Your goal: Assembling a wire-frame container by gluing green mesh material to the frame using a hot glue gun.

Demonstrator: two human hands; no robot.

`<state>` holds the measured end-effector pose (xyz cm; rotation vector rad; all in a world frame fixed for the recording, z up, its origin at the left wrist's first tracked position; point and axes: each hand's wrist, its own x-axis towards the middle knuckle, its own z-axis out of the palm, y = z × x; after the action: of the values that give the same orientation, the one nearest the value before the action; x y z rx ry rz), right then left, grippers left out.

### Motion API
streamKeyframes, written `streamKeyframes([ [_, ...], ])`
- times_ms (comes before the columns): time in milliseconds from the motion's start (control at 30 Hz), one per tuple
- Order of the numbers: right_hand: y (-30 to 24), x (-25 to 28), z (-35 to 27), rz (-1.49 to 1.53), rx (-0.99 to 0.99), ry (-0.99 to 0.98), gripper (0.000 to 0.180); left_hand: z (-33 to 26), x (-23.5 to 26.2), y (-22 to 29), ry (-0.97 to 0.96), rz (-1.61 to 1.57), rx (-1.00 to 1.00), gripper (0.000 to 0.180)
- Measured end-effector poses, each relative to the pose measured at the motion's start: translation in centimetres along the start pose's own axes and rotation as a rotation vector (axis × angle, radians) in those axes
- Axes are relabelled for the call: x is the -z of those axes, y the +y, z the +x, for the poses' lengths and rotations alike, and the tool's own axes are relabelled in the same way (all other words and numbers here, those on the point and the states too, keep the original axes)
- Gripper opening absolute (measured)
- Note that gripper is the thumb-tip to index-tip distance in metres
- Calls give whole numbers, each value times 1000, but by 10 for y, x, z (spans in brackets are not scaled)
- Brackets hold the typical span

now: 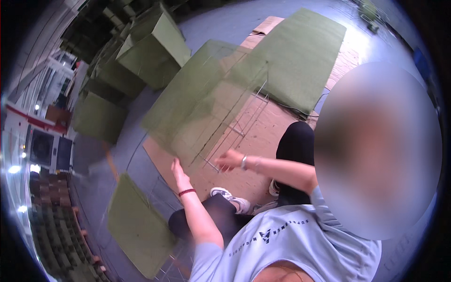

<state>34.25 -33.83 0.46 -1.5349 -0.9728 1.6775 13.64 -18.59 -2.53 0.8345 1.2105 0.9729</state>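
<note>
My left hand [180, 176] is raised with its fingers stretched out, beside the near edge of a thin green panel [181, 98]. The panel looks smeared and see-through, so its exact edges are unclear. My right hand [230, 160], a bracelet at its wrist, is by the near end of a thin metal wire frame [239, 131]. Its fingers look bent and somewhat blurred, and whether they grip the wire I cannot tell. The long, narrow frame shows partly through the panel, over brown cardboard [256, 129] on the floor.
A large green panel [300, 51] lies flat on cardboard at the far right. Several green fabric boxes [155, 56] stand at the far left. Another green panel [136, 225] is at the near left, close to thin wires. My knees and shoes [230, 198] are at the cardboard's near side.
</note>
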Motion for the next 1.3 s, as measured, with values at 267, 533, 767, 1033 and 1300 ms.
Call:
streamKeyframes([
  [267, 11, -87, 24, 696, 156, -48, 51, 1, -8, 0, -71, -148, 25, 54],
  [533, 37, -63, -13, 1010, 354, 16, 50, -66, -50, -24, -254, -93, 51, 40],
  [767, 76, -61, -120, 1366, 122, 129, 49, -176, -49, -62, -397, -139, 184, 23],
  [1033, 60, -83, -127, 1415, -98, -195, 49, -118, 10, 48, 167, 746, -596, 32],
  [1300, 58, -92, -91, 1263, 114, -261, 52, 81, -29, 83, 101, 1116, -714, 45],
])
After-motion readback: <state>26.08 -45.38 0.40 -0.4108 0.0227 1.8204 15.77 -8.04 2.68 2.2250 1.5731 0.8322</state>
